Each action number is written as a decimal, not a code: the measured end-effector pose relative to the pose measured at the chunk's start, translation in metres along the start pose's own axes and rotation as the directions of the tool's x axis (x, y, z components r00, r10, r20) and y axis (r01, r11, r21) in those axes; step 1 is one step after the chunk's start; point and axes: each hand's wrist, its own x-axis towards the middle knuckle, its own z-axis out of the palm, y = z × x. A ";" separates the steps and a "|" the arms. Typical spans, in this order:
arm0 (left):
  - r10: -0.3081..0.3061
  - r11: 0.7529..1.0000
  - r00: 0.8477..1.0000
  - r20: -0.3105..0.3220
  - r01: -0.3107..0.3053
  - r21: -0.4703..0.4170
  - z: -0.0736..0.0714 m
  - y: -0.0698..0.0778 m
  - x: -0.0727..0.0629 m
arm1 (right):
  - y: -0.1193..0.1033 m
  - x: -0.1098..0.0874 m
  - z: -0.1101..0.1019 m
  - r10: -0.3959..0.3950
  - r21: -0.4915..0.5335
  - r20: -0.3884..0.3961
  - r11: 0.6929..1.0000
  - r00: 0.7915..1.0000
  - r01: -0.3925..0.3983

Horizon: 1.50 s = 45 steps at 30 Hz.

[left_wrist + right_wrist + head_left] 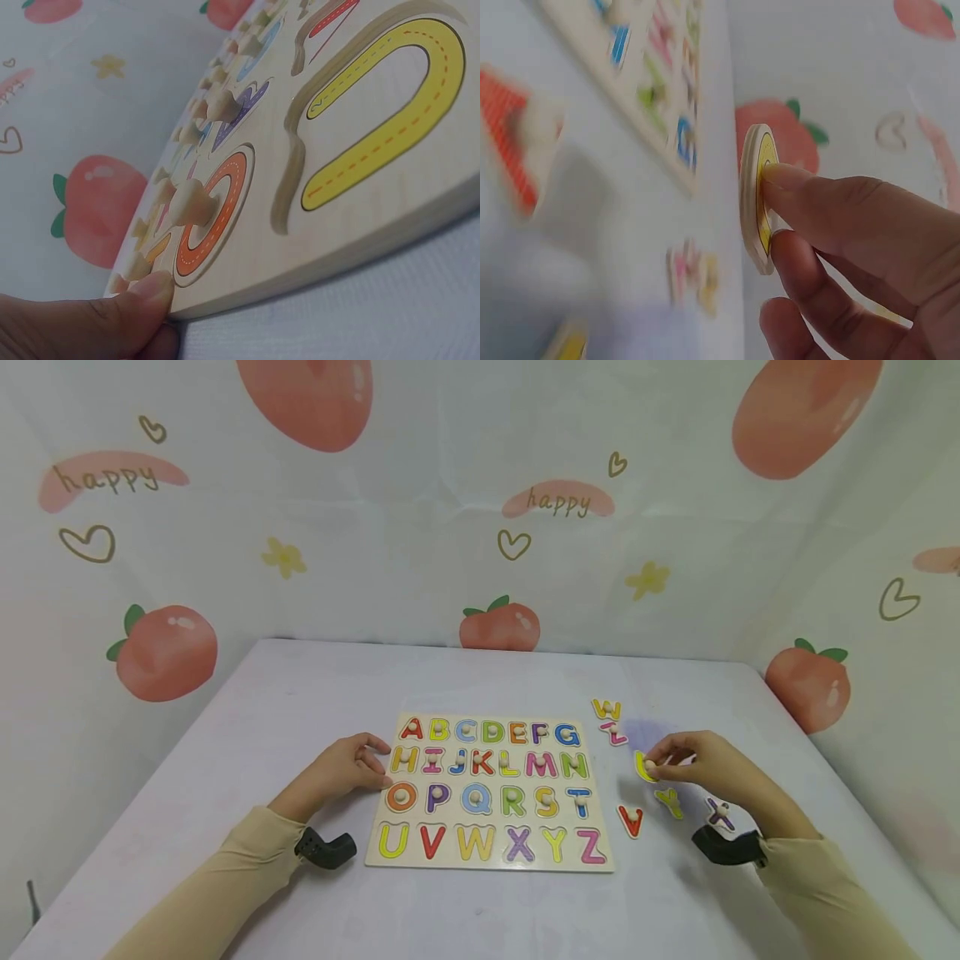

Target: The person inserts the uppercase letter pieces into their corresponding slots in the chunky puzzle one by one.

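Observation:
A wooden alphabet puzzle board (491,814) lies on the table; the rows from A to T carry knobbed letters, while the bottom row from U to Z shows bare printed recesses. My left hand (347,770) holds the board's left edge near the O piece (231,202), its thumb (154,292) at the rim. To the right of the board, my right hand (701,760) pinches the yellow letter U piece (642,767) between thumb and fingers. In the right wrist view this U piece (756,199) stands edge-on, raised above the table, its knob hidden by the fingertips.
Loose letters lie right of the board: a W (606,708) and a pink Z (613,733) farther back, a red V (631,821), a Y (670,803), and a purple X (721,814) below my right hand. A printed cloth (420,510) hangs behind the table.

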 end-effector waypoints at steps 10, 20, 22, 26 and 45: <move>0.008 1.000 1.000 -0.006 -0.008 0.023 0.000 -0.001 0.001 | -0.087 0.039 0.038 -0.249 0.037 0.135 0.969 0.959 0.246; 0.008 1.000 1.000 0.002 -0.008 0.028 -0.001 -0.002 0.000 | -0.151 0.056 0.091 -0.346 0.096 0.222 0.938 0.912 0.333; 0.007 1.000 1.000 0.002 -0.008 0.025 -0.001 -0.002 0.001 | -0.160 0.057 0.102 -0.351 0.115 0.231 0.936 0.908 0.332; 0.016 1.000 1.000 0.007 -0.016 0.026 0.000 -0.001 0.001 | -0.177 0.057 0.123 -0.339 0.154 0.235 0.938 0.911 0.310; 0.067 0.997 0.998 0.015 -0.067 0.024 -0.002 -0.003 0.000 | -0.221 0.060 0.184 -0.309 0.218 0.252 0.941 0.917 0.257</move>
